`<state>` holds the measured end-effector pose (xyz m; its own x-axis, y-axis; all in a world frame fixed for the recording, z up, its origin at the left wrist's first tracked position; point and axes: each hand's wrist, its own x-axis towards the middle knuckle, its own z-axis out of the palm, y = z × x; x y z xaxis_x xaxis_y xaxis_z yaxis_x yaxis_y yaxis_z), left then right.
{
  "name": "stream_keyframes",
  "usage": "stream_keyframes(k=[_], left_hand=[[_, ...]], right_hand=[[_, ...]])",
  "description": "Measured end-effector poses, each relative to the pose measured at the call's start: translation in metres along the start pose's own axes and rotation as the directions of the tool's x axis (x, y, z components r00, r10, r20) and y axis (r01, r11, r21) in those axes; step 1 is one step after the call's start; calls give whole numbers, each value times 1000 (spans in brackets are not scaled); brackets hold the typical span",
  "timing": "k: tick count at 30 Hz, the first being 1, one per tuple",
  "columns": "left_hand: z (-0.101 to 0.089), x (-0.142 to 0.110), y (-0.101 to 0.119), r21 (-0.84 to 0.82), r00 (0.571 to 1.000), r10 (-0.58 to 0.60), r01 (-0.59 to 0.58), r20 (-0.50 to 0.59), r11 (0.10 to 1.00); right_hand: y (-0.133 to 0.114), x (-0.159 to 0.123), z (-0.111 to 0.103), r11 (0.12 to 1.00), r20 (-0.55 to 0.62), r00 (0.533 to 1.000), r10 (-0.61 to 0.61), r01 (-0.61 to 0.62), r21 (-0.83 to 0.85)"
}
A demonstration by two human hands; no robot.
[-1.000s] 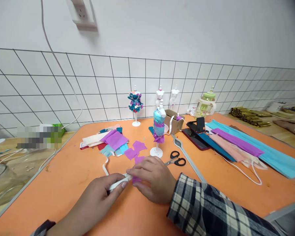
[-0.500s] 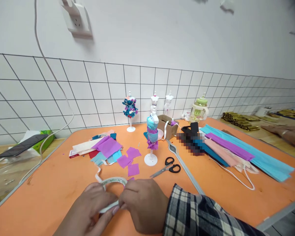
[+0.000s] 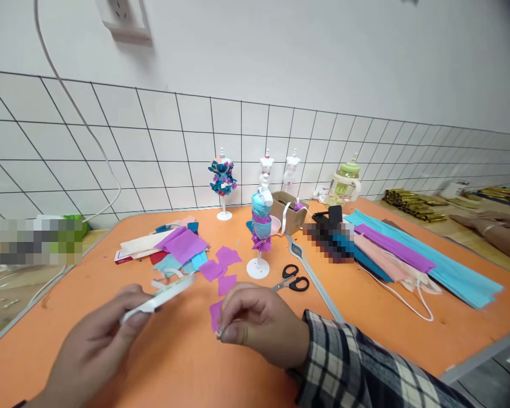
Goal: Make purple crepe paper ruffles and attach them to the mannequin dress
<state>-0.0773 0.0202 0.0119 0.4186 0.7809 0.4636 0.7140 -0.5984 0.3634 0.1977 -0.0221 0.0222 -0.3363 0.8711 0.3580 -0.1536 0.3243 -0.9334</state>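
Observation:
My left hand (image 3: 96,334) grips a white roll of tape (image 3: 165,296), tilted nearly edge-on above the table. To its right, my right hand (image 3: 266,323) has thumb and forefinger pinched on a small whitish bit (image 3: 220,334), which looks like a torn piece of tape. Purple crepe paper squares (image 3: 227,284) lie just beyond and partly beneath my right hand. A small mannequin (image 3: 262,218) wrapped in blue and purple paper stands upright on a round white base. Black-handled scissors (image 3: 298,283) lie beside it, their blades partly hidden by my right hand.
A decorated mannequin (image 3: 222,178) and bare ones (image 3: 292,167) stand at the back near a cardboard box (image 3: 295,220) and a green-lidded bottle (image 3: 344,184). Folded coloured paper (image 3: 425,258) lies right, more paper (image 3: 182,245) left. Another person's hand (image 3: 493,226) shows far right.
My hands have moved apart; earlier they met at the tape. The roll has risen and tilted in my left hand, and my right hand has come away with a small bit.

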Motion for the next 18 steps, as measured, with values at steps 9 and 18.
stream_keyframes(k=[9,18], left_hand=[[-23,19,-48,472,991,-132,107,20,875],[-4,15,-58,438,948,-317,291,-14,851]], right_hand=[[24,-6,-90,882,50,955,292,-248,-401],[10,-18,-145,663,-223,926,305,-374,-648]])
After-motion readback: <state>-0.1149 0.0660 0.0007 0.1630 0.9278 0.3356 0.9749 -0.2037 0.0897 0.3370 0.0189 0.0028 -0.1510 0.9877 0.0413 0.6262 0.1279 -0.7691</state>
